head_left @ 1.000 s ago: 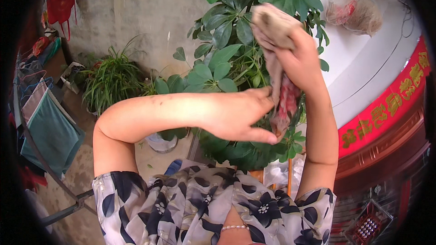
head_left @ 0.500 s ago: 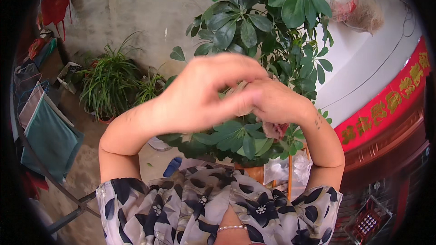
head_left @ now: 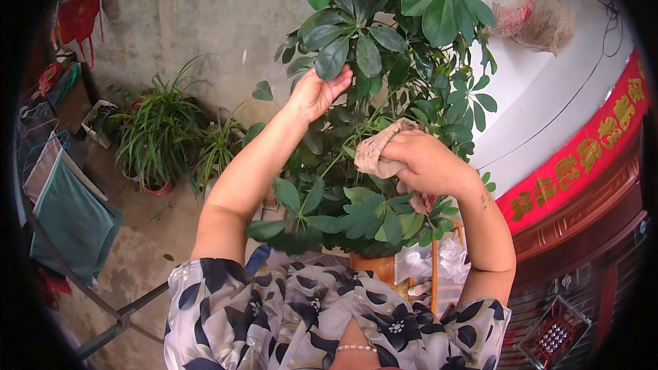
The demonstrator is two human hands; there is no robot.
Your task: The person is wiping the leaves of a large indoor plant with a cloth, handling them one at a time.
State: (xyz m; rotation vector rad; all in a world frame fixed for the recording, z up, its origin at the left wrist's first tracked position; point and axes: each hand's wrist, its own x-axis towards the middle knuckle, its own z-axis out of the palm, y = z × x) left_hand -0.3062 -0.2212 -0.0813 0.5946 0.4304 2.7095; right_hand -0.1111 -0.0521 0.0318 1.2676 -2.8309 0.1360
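Around beige cloth (head_left: 371, 156), right fingers (head_left: 403, 151) curled

The big plant (head_left: 387, 39) is between the small plants (head_left: 161, 120) and the banner (head_left: 586, 156). The rag (head_left: 373, 154) is in the right hand (head_left: 432, 164).

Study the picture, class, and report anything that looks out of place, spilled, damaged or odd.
A small leaf lies loose on the floor, apart from the spiky potted plant, so it looks out of place. The cloth in the right hand looks blotchy, though that may be its pattern. No spill or breakage stands out.
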